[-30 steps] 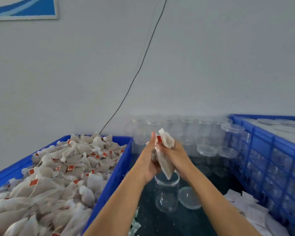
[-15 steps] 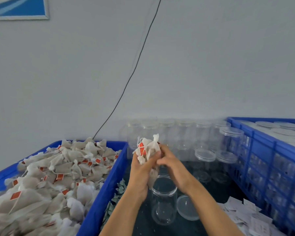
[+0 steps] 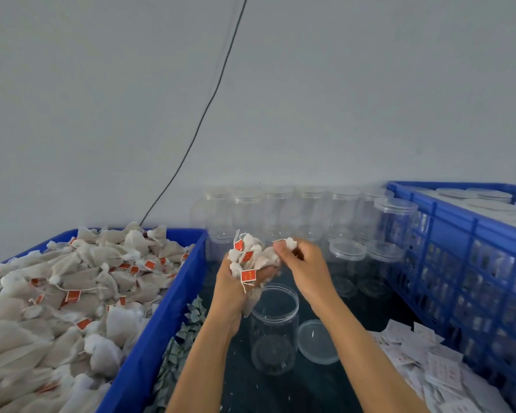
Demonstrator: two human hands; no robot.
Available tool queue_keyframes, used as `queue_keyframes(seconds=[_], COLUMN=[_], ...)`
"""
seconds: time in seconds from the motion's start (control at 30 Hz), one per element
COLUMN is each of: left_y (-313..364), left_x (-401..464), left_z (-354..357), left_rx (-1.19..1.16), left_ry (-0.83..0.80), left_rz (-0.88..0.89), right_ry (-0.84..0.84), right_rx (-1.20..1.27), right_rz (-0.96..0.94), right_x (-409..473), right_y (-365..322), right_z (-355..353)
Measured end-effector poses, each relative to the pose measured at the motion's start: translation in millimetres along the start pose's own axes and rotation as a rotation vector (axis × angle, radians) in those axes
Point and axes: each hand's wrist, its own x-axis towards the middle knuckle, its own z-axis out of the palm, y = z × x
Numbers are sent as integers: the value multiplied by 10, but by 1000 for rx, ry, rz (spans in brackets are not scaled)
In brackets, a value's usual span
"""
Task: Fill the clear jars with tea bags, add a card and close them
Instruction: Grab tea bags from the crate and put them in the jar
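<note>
Nearest me, my two bare forearms reach forward over the dark surface (image 3: 325,391). Between them stands the open clear jar (image 3: 274,329), upright and empty as far as I can see, with its clear lid (image 3: 318,341) lying flat just beside it on my right. White cards (image 3: 423,365) are scattered on the surface to the right of the lid, and small greenish slips (image 3: 181,344) lie along the left, against the blue crate (image 3: 149,338) heaped with tea bags (image 3: 72,281).

Above the jar's mouth, my left hand (image 3: 236,290) clutches a bunch of tea bags (image 3: 251,257), fingers curled round them, red tags and strings sticking out; one bag hangs down toward the jar's rim. My right hand (image 3: 307,266) is just beside it, fingertips pinching the knotted top of one bag (image 3: 289,242) at the edge of the bunch.

Farther back, more clear jars (image 3: 280,213) with lids on stand in rows against the wall, some stacked. On the right, another blue crate (image 3: 459,239) holds closed jars. A black cable (image 3: 203,114) runs down the pale wall (image 3: 370,84) behind the left crate.
</note>
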Motion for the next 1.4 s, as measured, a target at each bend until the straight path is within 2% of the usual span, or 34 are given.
queue_keyframes(seconds=[0.17, 0.33, 0.43, 0.53, 0.6, 0.73, 0.8, 0.9, 0.97, 1.07, 1.23, 1.33, 1.4], left_y=[-87, -99, -74, -20, 0, -4, -13, -13, 0, 44, 114, 156, 180], left_x=[69, 119, 139, 162, 172, 134, 119, 105, 84, 29, -10, -18, -4], left_z=[-67, -148, -205, -260, -294, -294, -274, -238, -212, -192, -188, -208, -249], left_rx=[97, 38, -48, -77, -114, -126, -108, -61, -4, 96, 169, 155, 107], left_ry=[4, 77, 147, 143, 99, -22, -87, -160, -233, -326, -375, -346, -269], left_rz=[-10, -18, -50, -54, -63, -156, -193, -196, -175, -159, -158, -102, -79], right_ry=[31, 126, 137, 73, -8, -187, -175, -103, -136, -178, -110, 65, 188], right_rx=[204, 320, 314, 204, 120, -232, -326, -113, 67, 88, 28, 26, 38], right_rz=[-13, 14, -26, -46, -20, 52, 40, 47, 71, 52, 6, -30, -41], right_x=[-91, -95, -68, -57, -55, -73, -89, -102, -115, -133, -116, -98, -85], right_y=[77, 69, 37, 48, 81, 186, 206, 125, 71, 65, 81, 114, 119], right_z=[-114, -152, -188, -204, -215, -222, -203, -174, -140, -75, -79, -96, -120])
